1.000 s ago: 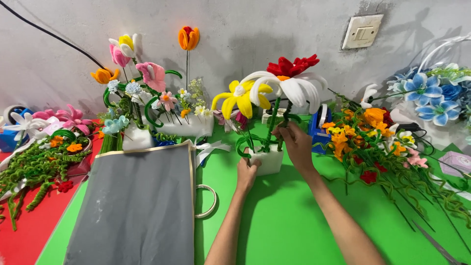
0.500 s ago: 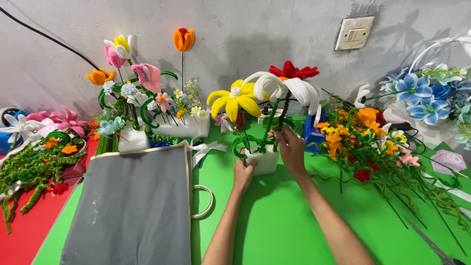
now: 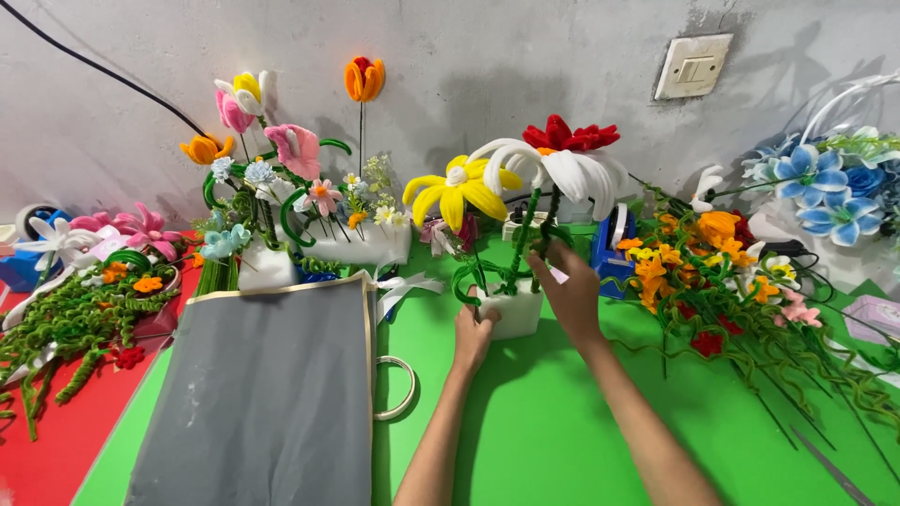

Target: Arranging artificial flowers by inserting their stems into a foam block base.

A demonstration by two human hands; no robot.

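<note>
Green surface [image 3: 562, 440] fills the near and middle ground, with a red strip along its left side; its near edge is cut off by the frame. Open room lies near the person, between the forearms and to their right. A grey board [image 3: 262, 394] with a pale border lies at the near left, its near end out of view, and a white ring [image 3: 398, 389] peeks from under its right edge. Loose craft flowers [image 3: 731, 281] with curly green stems sprawl at the right and hide the surface under them.

In the middle stands a small white pot [image 3: 514, 311] holding a yellow flower [image 3: 457, 192], a white flower [image 3: 553, 164] and a red flower [image 3: 572, 134] on green stems. The left hand [image 3: 472, 337] rests curled against the pot's near left side. The right hand [image 3: 570, 290] reaches to the stems just above the pot's right rim, fingers bent; whether it pinches a stem is hard to make out.
</note>
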